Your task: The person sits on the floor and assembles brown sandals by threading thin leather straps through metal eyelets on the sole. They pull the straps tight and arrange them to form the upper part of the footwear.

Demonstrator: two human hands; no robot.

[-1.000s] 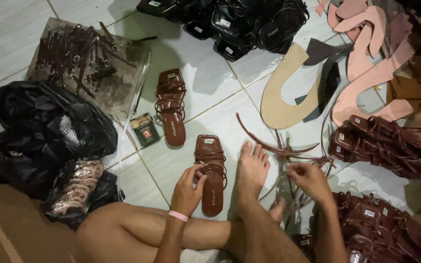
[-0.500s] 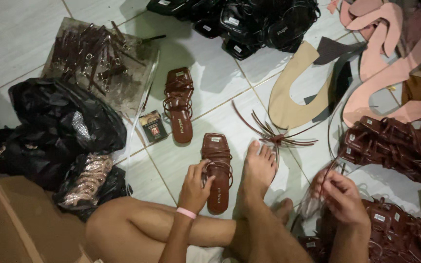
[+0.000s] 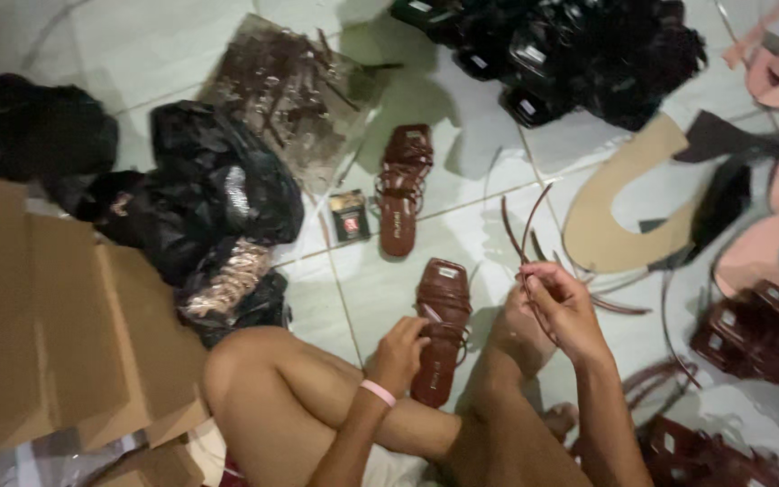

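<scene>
- The left hand [image 3: 398, 353] rests its fingers on the dark brown strappy sandal [image 3: 441, 329], which lies flat on the white tile floor [image 3: 371, 289] just in front of the bent knee; the fingers curl loosely onto the straps rather than clamping them, so the sandal could slide on the smooth tile if a strap is pulled hard.
- The right hand [image 3: 563, 307] pinches a bunch of thin brown leather straps [image 3: 525, 230] between thumb and fingers, closed tight on their lower ends; the free ends fan upward and could slip out or tangle with each other.
- More loose straps [image 3: 619, 307] lie on the floor just beside that hand, so the wrong one might get picked up.
- The bare foot [image 3: 520, 329] sits touching the sandal's side, and could nudge it askew.
- A second matching sandal [image 3: 403, 189] lies apart, near a small dark packet [image 3: 350, 216]; mixing the pair seems unlikely but possible.
- Dim light and blur could hide small strap slots.
</scene>
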